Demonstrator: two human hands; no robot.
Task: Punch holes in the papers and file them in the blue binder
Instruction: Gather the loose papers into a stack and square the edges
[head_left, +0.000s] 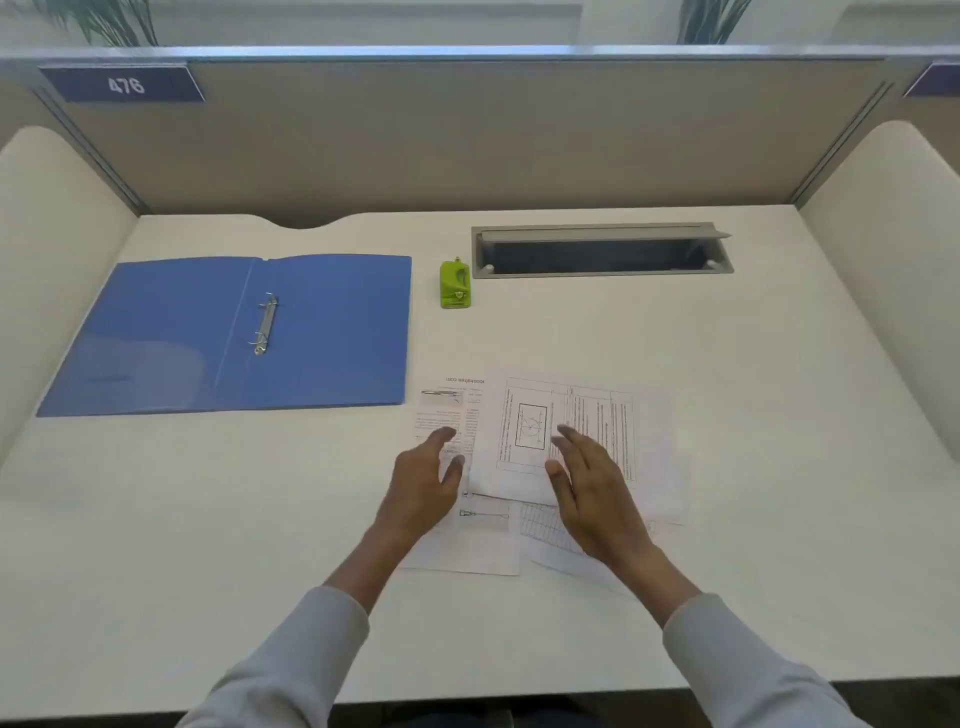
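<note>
Both hands hover over the papers with fingers straight and slightly spread, holding nothing. The left hand is over the left edge of the pile and the right hand over its middle. Whether either palm actually touches a sheet is hard to say from this angle. Grey sleeves run off the bottom edge.

The desk is white, walled at the back by a beige partition with a label reading 476. The binder lies open and flat at the left, well apart from the hands. The papers sit loosely fanned near the front, to the right of the binder. The lower sheets are mostly covered by the top one and by the hands, and their print is too blurred to read. A grey cable slot is set into the desk at the back. The punch, green, stands between the binder and the slot. The rings on the binder's spine seem parted, though they are small.
</note>
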